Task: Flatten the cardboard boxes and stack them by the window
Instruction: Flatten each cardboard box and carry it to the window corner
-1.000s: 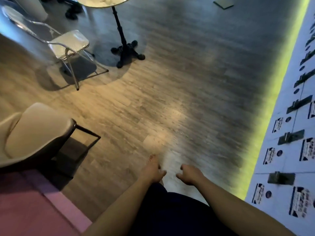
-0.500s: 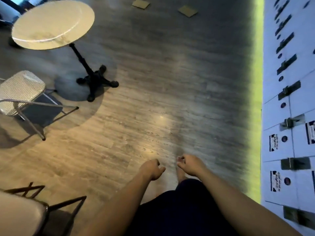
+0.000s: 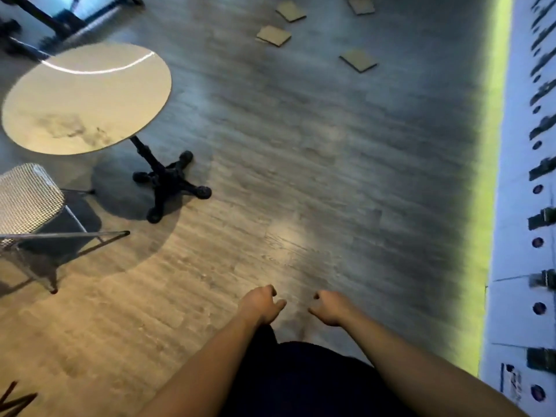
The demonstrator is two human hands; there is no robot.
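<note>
Several flat brown cardboard pieces lie on the wooden floor far ahead: one [image 3: 273, 35] at top centre, one [image 3: 358, 60] to its right, one [image 3: 290, 10] beyond, and one [image 3: 361, 4] cut by the top edge. My left hand [image 3: 261, 303] and my right hand [image 3: 329, 307] hang low in front of me, close together, fingers loosely curled, holding nothing. Both are far from the cardboard.
A round pale table [image 3: 87, 97] on a black pedestal base [image 3: 168, 183] stands at the left. A metal mesh chair [image 3: 27, 200] sits below it. White lockers [image 3: 529, 206] with a yellow-green light strip [image 3: 489, 191] line the right side. Bright window light shows at top left.
The view has advanced along the floor: the table and chair slid lower and left, and more cardboard pieces came into sight at the top. My hands stay empty in front of me.
</note>
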